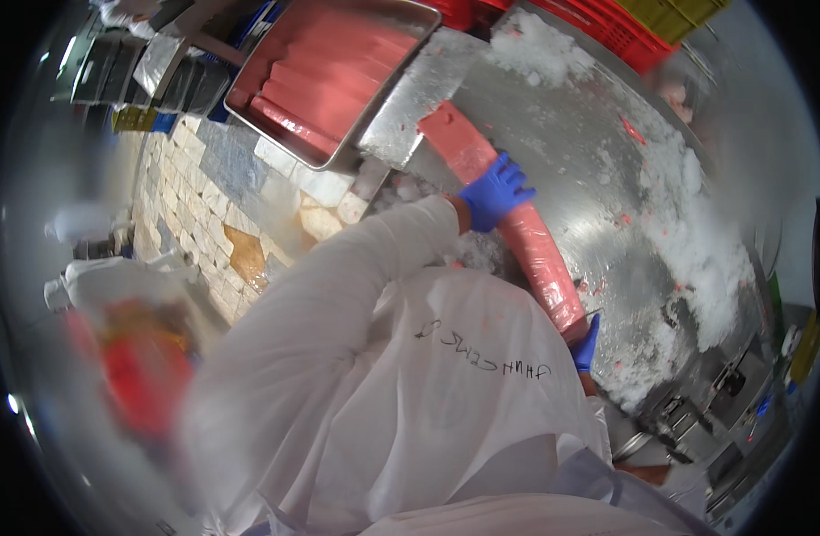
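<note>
On the steel table [588,161], a long pink frozen block [517,223] is laid slantwise from far left to near right. Its middle is clasped by the left hand [493,192], blue-gloved fingers curled over it. Its near end is met by the right hand [587,344]; that grip cannot be told. Crushed ice [696,241] is heaped to the right; a tray [249,89] of pink blocks is set far left.
</note>
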The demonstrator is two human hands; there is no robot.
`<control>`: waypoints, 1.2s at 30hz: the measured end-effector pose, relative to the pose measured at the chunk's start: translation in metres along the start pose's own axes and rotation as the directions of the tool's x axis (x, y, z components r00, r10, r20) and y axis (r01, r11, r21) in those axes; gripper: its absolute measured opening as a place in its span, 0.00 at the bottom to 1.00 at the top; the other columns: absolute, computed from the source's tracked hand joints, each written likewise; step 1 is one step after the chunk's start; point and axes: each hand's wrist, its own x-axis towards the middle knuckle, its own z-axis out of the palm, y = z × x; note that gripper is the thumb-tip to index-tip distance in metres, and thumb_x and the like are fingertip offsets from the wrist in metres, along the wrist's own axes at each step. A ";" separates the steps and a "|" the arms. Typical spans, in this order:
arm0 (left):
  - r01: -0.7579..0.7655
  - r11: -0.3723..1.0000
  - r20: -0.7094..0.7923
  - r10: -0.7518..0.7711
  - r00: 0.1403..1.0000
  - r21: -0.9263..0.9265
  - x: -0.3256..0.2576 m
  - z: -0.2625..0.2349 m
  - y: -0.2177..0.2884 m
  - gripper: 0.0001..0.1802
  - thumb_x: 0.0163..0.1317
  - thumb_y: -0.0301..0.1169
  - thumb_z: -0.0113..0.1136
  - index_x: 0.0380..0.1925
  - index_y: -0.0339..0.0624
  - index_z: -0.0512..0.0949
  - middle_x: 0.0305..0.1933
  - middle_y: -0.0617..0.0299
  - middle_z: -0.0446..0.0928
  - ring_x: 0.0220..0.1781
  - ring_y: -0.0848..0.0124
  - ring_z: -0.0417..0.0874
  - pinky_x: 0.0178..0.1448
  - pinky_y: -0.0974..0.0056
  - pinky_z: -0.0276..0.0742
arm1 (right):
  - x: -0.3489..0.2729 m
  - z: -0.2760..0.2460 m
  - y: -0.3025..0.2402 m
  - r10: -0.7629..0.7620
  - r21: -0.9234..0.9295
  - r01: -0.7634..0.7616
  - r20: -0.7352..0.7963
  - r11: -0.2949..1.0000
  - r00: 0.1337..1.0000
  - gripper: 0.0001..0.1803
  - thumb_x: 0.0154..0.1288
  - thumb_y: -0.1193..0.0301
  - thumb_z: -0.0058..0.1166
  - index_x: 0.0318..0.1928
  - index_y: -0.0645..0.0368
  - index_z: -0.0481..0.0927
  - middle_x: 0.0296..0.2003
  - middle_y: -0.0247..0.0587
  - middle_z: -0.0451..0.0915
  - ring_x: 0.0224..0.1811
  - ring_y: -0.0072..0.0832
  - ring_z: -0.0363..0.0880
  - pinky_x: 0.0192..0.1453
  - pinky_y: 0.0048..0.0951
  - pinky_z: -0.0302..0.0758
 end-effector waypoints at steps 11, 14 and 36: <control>-0.085 0.976 -0.318 0.017 0.948 -0.201 -0.021 -0.070 0.028 0.47 0.51 0.42 0.75 0.75 0.53 0.72 0.78 0.55 0.69 0.84 0.51 0.62 0.84 0.28 0.49 | -0.001 0.306 -0.007 -0.069 -0.363 0.258 0.460 0.895 0.885 0.18 0.68 0.71 0.59 0.57 0.61 0.80 0.51 0.41 0.84 0.50 0.30 0.85 0.58 0.33 0.80; 0.199 0.959 -0.285 -0.137 0.949 0.201 -0.037 -0.103 -0.033 0.32 0.61 0.37 0.66 0.69 0.60 0.78 0.77 0.66 0.71 0.84 0.54 0.62 0.83 0.24 0.50 | -0.033 0.347 -0.008 -0.305 -0.467 0.644 0.611 0.606 0.731 0.18 0.65 0.75 0.60 0.56 0.59 0.81 0.47 0.38 0.83 0.46 0.26 0.83 0.50 0.28 0.80; 0.340 0.861 -0.103 -0.404 0.909 -0.379 0.014 -0.061 -0.089 0.20 0.62 0.33 0.60 0.55 0.48 0.83 0.40 0.49 0.87 0.41 0.47 0.89 0.51 0.48 0.83 | -0.130 0.207 -0.100 -0.709 0.190 0.799 0.605 0.571 0.363 0.69 0.60 0.18 0.45 0.86 0.55 0.50 0.85 0.58 0.47 0.88 0.53 0.43 0.88 0.58 0.38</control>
